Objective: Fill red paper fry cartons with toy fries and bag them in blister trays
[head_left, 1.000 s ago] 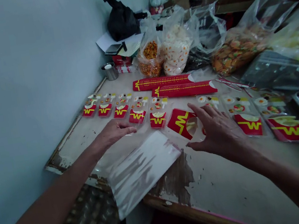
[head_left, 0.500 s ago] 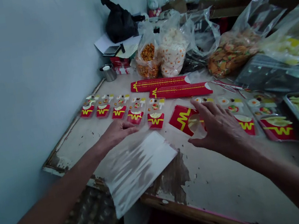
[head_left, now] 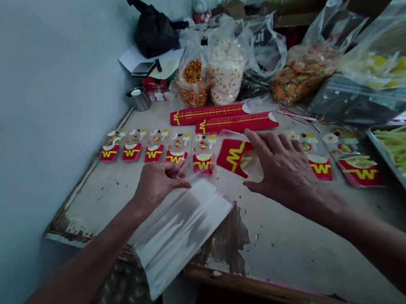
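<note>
My left hand (head_left: 159,184) has thumb and fingers pinched at the upper edge of a stack of clear plastic bags (head_left: 184,235), which overhangs the table's front edge. My right hand (head_left: 280,162) arches over a clear packet with a red sleeve and yellow zigzag (head_left: 233,157); its thumb and fingers are spread apart around the packet's right end, hiding part of it. Pale strips show inside this packet. To its left lies a row of similar packets (head_left: 204,164) with small food-shaped pieces above red sleeves. More packets (head_left: 361,169) lie right of my right hand.
Two stacks of red sleeves (head_left: 237,124) lie behind the packets. At the back stand bags of orange bits (head_left: 194,88), white pieces (head_left: 226,73) and brown pieces (head_left: 297,76). A metal tray (head_left: 397,176) of pale strips is at right. A wall borders the left.
The view has shifted a little, so most things appear further left. My left hand has closed in on the upper edge of the bags. My right hand stays spread by the packet.
</note>
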A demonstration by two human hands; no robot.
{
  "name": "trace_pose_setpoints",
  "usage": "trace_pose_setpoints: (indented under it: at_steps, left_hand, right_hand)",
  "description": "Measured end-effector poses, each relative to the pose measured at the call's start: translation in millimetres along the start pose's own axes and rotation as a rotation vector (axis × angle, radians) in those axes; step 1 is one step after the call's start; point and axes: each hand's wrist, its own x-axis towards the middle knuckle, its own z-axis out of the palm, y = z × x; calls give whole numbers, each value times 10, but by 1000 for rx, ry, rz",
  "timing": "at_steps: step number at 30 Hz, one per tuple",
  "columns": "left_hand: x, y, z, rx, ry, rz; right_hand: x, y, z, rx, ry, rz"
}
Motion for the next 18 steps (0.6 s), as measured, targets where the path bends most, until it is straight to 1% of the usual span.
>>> trace_pose_setpoints:
  at_steps: [3, 5, 7, 9, 10, 12, 15, 18]
  left_hand:
    - [-46, 24, 7, -7, -60, 53]
    - [-50, 43, 15, -23, -131, 67]
    - [-23, 69, 25, -54, -224, 52]
    - [36, 101, 27, -105, -282, 3]
    - [76, 120, 19, -135, -283, -26]
    - [169, 160, -21, -190, -244, -68]
    - [301, 221, -122, -219, -201, -71]
    - [368, 263, -183, -220, -282, -91]
  right_hand:
    - [-38, -43, 60, -30, -18, -21]
    - [-71, -90, 109, -29, -42, -37]
    - [-96, -152, 160, -14, -50, -47]
    - [-100, -221, 202, 14, -40, -49]
    - [-91, -255, 217, 31, -32, -48]
    - [-58, -306, 232, 68, -15, -41]
    - [-13, -327, 222, 154, -35, -72]
    - [-28, -290, 197, 266, -146, -139]
